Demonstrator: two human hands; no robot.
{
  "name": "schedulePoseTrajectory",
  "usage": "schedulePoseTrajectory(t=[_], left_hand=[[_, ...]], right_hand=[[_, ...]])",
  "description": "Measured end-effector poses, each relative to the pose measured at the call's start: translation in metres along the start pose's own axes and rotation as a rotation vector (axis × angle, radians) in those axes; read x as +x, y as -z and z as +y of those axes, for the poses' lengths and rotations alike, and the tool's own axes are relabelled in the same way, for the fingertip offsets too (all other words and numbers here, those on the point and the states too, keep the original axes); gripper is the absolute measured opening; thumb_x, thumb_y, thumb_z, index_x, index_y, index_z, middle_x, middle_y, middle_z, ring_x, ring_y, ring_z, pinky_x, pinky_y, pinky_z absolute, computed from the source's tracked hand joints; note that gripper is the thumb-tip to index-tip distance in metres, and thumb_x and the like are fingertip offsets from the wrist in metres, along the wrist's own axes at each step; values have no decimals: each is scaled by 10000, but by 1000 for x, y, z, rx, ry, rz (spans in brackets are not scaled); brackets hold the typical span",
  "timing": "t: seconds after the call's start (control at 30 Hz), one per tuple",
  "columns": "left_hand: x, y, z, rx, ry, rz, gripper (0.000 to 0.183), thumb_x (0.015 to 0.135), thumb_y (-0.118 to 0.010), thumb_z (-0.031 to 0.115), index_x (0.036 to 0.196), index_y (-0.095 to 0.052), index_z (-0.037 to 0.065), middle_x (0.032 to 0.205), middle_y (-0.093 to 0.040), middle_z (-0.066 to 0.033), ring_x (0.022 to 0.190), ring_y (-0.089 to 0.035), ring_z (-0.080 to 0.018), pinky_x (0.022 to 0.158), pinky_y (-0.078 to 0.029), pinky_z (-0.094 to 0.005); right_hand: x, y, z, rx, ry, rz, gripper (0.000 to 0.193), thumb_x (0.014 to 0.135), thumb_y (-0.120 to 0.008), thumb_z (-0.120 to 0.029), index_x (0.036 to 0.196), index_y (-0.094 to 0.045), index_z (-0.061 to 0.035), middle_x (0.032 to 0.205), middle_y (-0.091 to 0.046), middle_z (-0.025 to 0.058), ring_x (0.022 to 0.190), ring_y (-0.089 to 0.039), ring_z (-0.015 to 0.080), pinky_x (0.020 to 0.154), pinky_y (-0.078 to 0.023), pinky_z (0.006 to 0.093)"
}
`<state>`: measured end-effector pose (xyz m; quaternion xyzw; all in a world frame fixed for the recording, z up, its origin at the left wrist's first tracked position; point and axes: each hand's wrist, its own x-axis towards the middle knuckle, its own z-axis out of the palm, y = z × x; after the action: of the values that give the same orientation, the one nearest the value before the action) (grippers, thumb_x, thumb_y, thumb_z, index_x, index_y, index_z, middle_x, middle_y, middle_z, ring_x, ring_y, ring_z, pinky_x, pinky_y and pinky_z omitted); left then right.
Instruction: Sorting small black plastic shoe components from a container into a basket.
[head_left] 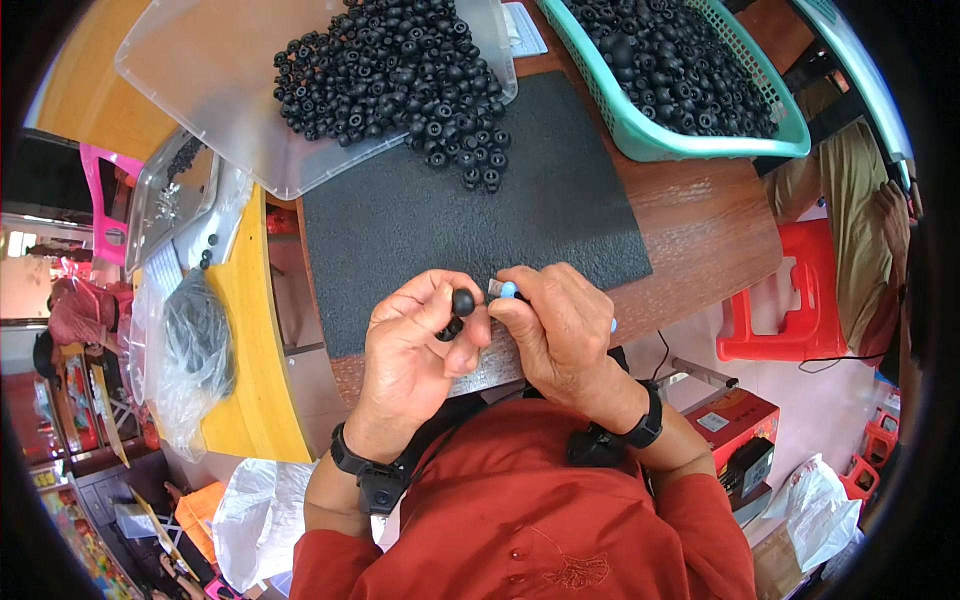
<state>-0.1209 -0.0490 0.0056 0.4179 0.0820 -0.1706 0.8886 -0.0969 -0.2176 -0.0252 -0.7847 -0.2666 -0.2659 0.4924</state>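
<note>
Fingers of my left hand (405, 345) are curled around a pair of small black round parts, one a smooth ball (462, 302) and the other a smaller piece (449, 329) just below it. My right hand (562, 330) grips a slim blue tool (509, 290) with a short flat metal tip, much like a utility knife. Its tip points at the black parts, close by but seemingly apart from them. Both hands are over the near edge of a dark textured mat (470, 225). Most of the tool's handle is hidden in my right palm.
Ahead, a translucent tray (215, 105) spills a heap of hollow black parts (400, 75) onto the mat. A teal basket (640, 145) at far right holds more. At left are a yellow table (255, 400) and a plastic bag (195, 340). A red stool (795, 300) and a seated person are at right.
</note>
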Motion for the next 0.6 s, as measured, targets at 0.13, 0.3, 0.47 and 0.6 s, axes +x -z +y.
schedulePoseTrajectory(t=[0.13,0.3,0.47,0.6], left_hand=[[12,8,18,-43,40,31,280,982,-523,278,988,-597,8,863,-649,-162,583,-545,-178,508,-407,-264],[49,17,38,314,-56,197,196,964,-572,209,942,-599,16,923,-643,-126,659,-581,-159,489,-414,-258],[86,20,44,686,-140,280,166,886,-723,184,878,-668,28,699,-610,19,591,-542,-71,540,-393,-203],[118,24,35,1233,-421,293,238,820,-778,232,891,-677,29,656,-635,-7,582,-589,-120,560,-459,-289]], right_hand=[[-3,2,7,-42,-17,-18,188,849,-722,-114,938,-619,16,696,-544,110,580,-527,269,514,-411,371],[-1,3,12,-71,-30,-21,188,846,-727,-122,931,-621,7,692,-530,102,582,-522,261,515,-409,365],[-2,1,17,-86,-10,-10,200,852,-724,-138,938,-621,11,698,-535,93,582,-524,248,518,-418,359],[0,1,16,-96,-3,-19,210,852,-721,-149,938,-621,15,698,-540,94,584,-531,245,519,-424,356]])
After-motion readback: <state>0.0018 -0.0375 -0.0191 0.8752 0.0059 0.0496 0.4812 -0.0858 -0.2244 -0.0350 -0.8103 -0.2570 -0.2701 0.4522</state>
